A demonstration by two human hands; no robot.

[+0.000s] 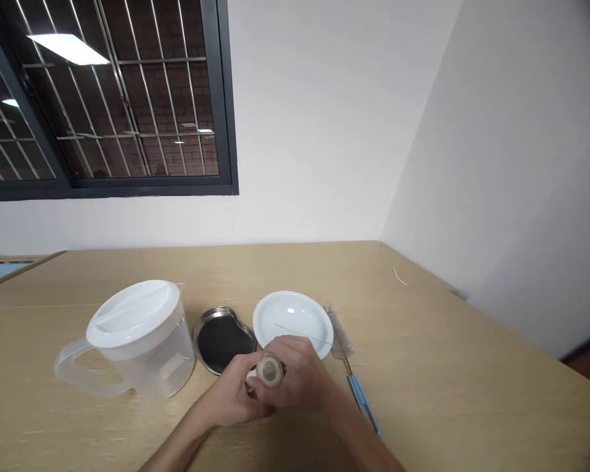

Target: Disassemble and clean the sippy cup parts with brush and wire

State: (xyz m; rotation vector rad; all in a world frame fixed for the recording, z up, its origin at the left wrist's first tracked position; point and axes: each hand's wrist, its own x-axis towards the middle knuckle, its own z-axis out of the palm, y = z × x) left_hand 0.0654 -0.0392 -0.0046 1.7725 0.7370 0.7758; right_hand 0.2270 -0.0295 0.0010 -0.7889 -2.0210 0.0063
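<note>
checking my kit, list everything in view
lidded pitcher: one, translucent and white, left
kidney dish: one, silver, beside pitcher
shallow bowl: one, white, mid-table
thin strand: one, dark, across bowl
bottle brush: one, grey and blue, beside bowl
bent strip: one, pale, right rear
cylinder: one, translucent, before bowl
table: one, tan, beneath
window: one, dark, upper left
walls: two, white, background
unclear item: one, blue, left edge
left fingers: one set, around cylinder
right fingers: one set, around cylinder
</note>
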